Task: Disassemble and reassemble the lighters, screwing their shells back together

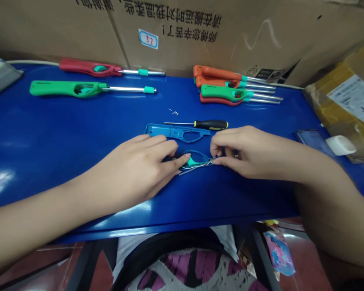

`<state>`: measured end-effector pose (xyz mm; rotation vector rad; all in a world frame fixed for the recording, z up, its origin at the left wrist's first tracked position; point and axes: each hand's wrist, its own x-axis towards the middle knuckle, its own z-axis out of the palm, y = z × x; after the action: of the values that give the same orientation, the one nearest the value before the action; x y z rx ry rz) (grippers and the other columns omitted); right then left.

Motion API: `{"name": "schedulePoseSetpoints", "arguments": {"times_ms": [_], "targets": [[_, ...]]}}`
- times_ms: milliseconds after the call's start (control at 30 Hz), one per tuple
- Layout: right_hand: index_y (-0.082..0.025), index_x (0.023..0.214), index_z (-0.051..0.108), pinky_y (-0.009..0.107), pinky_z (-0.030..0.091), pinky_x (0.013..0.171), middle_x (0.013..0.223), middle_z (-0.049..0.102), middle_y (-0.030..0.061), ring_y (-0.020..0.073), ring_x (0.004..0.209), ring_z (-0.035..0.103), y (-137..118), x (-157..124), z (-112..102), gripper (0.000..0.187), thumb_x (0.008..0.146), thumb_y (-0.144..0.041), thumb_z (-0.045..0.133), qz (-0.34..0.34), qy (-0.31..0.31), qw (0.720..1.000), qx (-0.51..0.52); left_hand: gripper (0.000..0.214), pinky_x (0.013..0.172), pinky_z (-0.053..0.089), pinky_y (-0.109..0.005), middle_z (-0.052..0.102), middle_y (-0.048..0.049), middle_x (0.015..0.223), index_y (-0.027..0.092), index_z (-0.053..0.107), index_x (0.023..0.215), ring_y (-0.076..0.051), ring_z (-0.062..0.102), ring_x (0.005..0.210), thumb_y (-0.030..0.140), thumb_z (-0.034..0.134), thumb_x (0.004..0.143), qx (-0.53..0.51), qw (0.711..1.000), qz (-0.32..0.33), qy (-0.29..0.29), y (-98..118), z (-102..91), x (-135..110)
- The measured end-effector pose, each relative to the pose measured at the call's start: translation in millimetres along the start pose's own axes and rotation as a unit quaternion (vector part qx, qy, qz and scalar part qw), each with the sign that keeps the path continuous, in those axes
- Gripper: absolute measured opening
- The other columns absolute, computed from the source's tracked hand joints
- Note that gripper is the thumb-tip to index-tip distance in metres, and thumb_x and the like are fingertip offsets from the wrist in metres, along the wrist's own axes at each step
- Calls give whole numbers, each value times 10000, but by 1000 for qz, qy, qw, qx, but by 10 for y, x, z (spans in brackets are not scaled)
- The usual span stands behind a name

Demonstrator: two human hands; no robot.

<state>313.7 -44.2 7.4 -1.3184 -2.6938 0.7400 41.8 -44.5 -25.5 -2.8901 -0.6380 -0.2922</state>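
Observation:
A blue gas lighter half (204, 154) lies on the table with its inside up, showing a green trigger (191, 162) and thin wires. My left hand (142, 165) covers its rear part, the fingers curled over it and the index fingertip pressing at the trigger. At the front end, my right hand (230, 151) pinches the narrow tip with thumb and fingers; exactly what is between them is partly hidden. Just beyond lies the other blue casing half (170, 131), also hollow side up. A screwdriver (210, 124) with a black and yellow handle rests behind that.
Small metal pins (175, 113) lie behind the screwdriver. A red lighter (89, 68) and a green lighter (66, 89) are at back left, several more lighters (221, 92) at back right. A cardboard box (182, 44) walls the far edge. A phone (314, 139) and white case (341, 144) sit right.

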Motion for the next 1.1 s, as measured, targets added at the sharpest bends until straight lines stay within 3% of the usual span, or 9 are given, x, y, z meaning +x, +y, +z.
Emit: {"name": "schedulePoseSetpoints", "arguments": {"times_ms": [100,267,600,667,767,867,967,1100], "targets": [[-185,947,626,238,358,592,842,621,-11,94,618,508,-30,1,10,69,880,-200,635,-32,6,999,7,353,654,463,-369,677,-85,959,238,723,1248,-238,622,779,334,446,1051,3,1000,-5,3,3,4,0],[-181,900,599,230,359,623,807,605,-14,104,663,506,-46,73,89,27,907,-155,597,-84,6,996,10,341,715,502,-385,690,-95,1056,238,708,1269,-249,642,860,328,470,1042,-33,999,-11,6,-4,32,-2],[-174,860,623,245,404,705,831,651,10,124,752,557,-19,99,128,142,906,-81,527,-106,13,994,30,330,815,552,-417,716,-108,1180,200,687,1286,-272,659,1011,284,485,1039,-66,998,1,21,-26,64,-6],[-175,865,627,235,390,669,802,640,-3,113,714,545,-23,105,132,129,895,-82,543,-89,16,995,39,333,803,553,-417,719,-113,1177,188,680,1294,-275,660,1004,286,492,1038,-60,998,9,25,-29,73,-12],[-182,851,608,213,354,561,645,557,-62,81,566,484,-19,132,142,50,870,-156,647,11,18,994,110,337,795,556,-420,724,-121,1164,168,675,1298,-279,663,992,286,502,1035,-52,998,20,27,-32,87,-19],[-190,825,582,195,344,475,532,473,-111,59,443,453,7,157,143,161,839,-258,728,103,-10,968,230,323,796,563,-417,725,-120,1164,176,684,1282,-277,672,993,278,508,1030,-51,998,22,32,-29,91,-18],[-188,842,608,185,361,445,506,468,-117,61,408,491,26,155,132,127,859,-271,702,115,-50,950,286,311,773,568,-412,728,-120,1165,196,699,1257,-277,685,979,268,499,1030,-44,998,28,41,-30,74,-14],[-177,869,664,179,372,452,506,474,-104,62,432,506,-3,127,110,38,877,-192,630,111,-66,957,259,297,754,572,-396,751,-100,1134,221,709,1240,-282,692,991,212,523,1008,-35,997,49,46,-43,34,-19]]}}
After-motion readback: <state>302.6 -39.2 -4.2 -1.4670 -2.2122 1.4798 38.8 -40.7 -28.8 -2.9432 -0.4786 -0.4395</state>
